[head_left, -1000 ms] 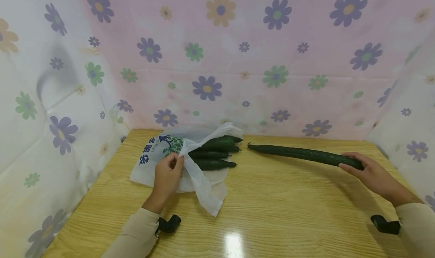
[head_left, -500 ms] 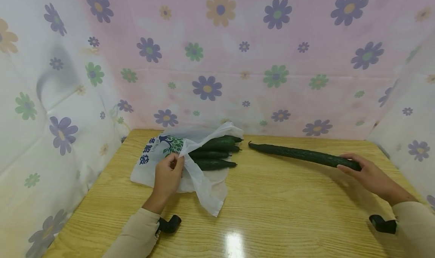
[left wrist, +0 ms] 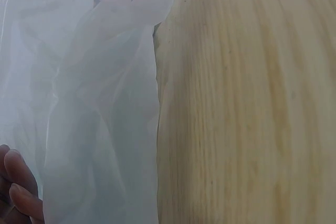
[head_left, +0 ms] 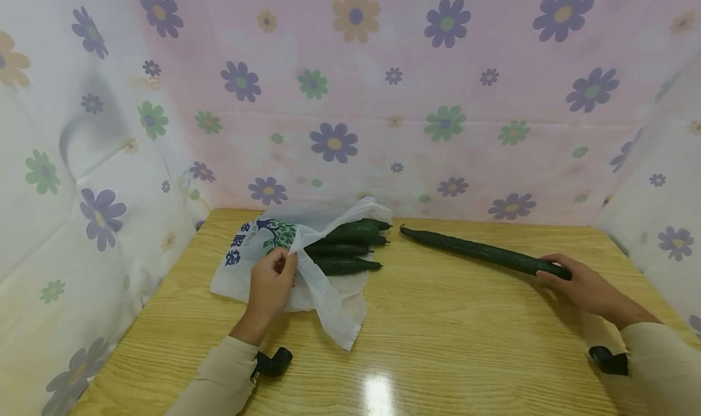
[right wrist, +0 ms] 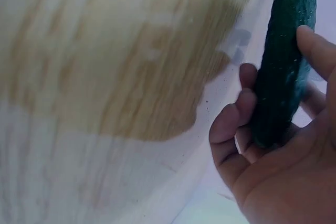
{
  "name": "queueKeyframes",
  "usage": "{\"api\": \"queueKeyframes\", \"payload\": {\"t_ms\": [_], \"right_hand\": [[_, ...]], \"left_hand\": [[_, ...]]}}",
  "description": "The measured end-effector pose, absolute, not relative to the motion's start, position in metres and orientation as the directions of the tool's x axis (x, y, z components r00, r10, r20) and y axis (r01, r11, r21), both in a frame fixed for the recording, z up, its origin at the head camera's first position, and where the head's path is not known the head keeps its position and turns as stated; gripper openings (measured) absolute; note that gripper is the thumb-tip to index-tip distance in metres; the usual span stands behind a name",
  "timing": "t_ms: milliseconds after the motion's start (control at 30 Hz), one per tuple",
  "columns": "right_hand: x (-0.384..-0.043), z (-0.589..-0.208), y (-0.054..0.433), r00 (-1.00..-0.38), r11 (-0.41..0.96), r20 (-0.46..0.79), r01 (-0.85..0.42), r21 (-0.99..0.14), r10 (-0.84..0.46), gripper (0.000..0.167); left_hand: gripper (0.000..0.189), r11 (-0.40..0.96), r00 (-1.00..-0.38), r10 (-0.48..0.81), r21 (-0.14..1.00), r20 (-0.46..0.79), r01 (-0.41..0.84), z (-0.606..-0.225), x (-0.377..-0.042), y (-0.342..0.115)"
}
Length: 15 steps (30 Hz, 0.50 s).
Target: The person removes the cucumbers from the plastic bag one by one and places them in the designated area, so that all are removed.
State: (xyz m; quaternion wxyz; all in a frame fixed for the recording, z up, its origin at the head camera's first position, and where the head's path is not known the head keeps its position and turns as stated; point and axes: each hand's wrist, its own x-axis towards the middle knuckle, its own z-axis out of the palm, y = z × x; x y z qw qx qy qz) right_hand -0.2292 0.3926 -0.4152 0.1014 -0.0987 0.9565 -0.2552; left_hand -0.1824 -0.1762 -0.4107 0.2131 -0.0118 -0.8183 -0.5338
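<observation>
A long cucumber (head_left: 482, 252) is gripped at its near end by the right hand (head_left: 586, 287), with thumb and fingers curled round it; its far tip is pointed leftward and away, near the plastic bag (head_left: 232, 279). The bag's opening edge is pinched by the left hand (head_left: 271, 282), beside which other cucumbers (head_left: 345, 266) are partly covered.

Your head camera looks forward and down across the table (head_left: 465, 331) to the flowered cloth (head_left: 378, 100); your left wrist camera closely faces the bag (left wrist: 105, 108), the right one the cucumber (right wrist: 283, 61) in your right hand (right wrist: 294, 166); the head view shares both.
</observation>
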Motion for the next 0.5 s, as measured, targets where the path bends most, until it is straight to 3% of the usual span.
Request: {"api": "queueKeyframes", "payload": {"t_ms": [267,500], "right_hand": [[-0.2325,-0.4137,0.3931,-0.963,0.904,-0.141,-0.158,-0.396,-0.230,0.064],[-0.2352,-0.4134,0.3920,-0.962,0.909,-0.118,-0.187,-0.374,-0.246,0.060]], "left_hand": [[0.022,0.434,-0.906,-0.207,0.865,0.368,0.252,-0.4119,-0.1830,-0.1767],[0.022,0.433,-0.907,-0.204,0.865,0.369,0.254,-0.4124,-0.1831,-0.1770]]}}
